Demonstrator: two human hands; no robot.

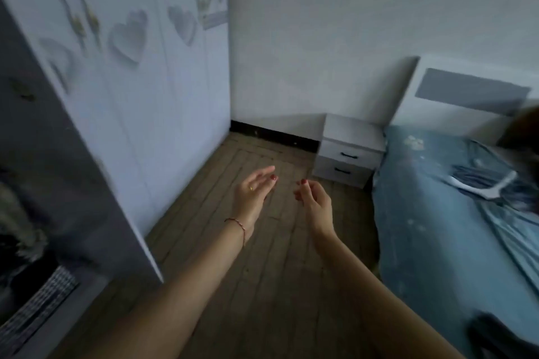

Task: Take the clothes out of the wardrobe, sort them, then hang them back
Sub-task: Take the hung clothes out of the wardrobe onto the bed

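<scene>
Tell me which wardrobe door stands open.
The nearest door, at the left edge: it swings out, showing clothes behind. The other doors, with heart decorations, lie flat and closed.

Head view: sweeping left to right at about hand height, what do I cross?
Open wardrobe door → closed wardrobe doors → left hand → right hand → nightstand → bed → white hanger on a garment on the bed.

Single head-worn view, facing forward and down, close above floor (pixel 262 256); wardrobe (pixel 131 96) left, bed (pixel 437 227) right
</scene>
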